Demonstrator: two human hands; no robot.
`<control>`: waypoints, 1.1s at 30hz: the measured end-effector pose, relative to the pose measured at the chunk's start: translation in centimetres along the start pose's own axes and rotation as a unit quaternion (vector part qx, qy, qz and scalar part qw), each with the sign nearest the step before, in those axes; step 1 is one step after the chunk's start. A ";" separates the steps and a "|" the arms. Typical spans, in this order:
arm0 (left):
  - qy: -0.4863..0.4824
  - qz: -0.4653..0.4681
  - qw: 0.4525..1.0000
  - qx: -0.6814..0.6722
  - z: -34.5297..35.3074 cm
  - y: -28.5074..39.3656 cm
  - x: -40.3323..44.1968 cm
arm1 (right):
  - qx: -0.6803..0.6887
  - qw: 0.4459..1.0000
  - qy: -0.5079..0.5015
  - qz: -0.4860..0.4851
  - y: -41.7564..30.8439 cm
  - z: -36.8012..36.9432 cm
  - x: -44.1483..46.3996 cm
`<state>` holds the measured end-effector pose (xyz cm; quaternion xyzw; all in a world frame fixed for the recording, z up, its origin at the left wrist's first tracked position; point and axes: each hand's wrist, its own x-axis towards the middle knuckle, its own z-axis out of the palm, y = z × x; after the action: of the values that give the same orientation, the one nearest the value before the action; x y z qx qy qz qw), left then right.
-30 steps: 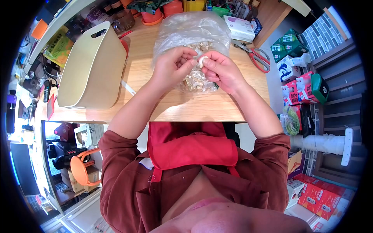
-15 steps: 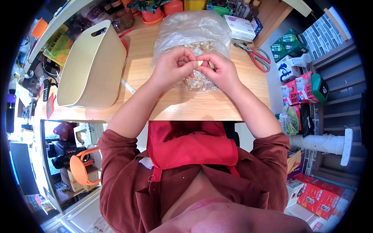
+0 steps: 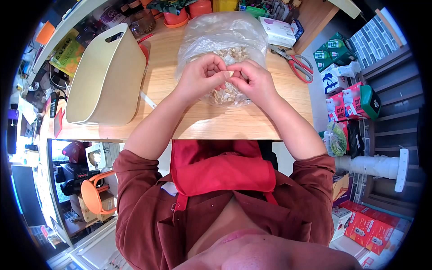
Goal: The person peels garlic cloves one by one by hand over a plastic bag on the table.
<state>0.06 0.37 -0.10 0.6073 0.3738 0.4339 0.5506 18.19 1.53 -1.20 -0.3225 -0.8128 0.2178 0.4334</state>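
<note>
In the head view, we pinched a small pale piece between the fingertips of our left hand and right hand, both closed on it, above the clear plastic bag. The beige bin stood left of the bag; scissors lay right.

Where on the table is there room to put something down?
The wooden table looks bare along the front, below the plastic bag, and between that bag and the cream bin. It's crowded at the back, around the orange pots, and where the left hand and right hand are.
</note>
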 end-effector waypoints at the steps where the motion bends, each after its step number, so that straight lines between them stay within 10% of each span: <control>1: 0.000 0.002 1.000 0.003 0.0 -0.2 0.0 | -0.004 1.000 -0.002 0.000 -0.1 0.0 0.0; 33: -0.013 0.006 1.000 -0.009 -0.1 -0.1 -0.1 | 0.021 1.000 -0.009 0.010 0.0 -0.1 0.0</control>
<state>-0.05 0.34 -0.21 0.6101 0.3592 0.4326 0.5582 18.31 1.55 -1.19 -0.3200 -0.8086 0.2419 0.4303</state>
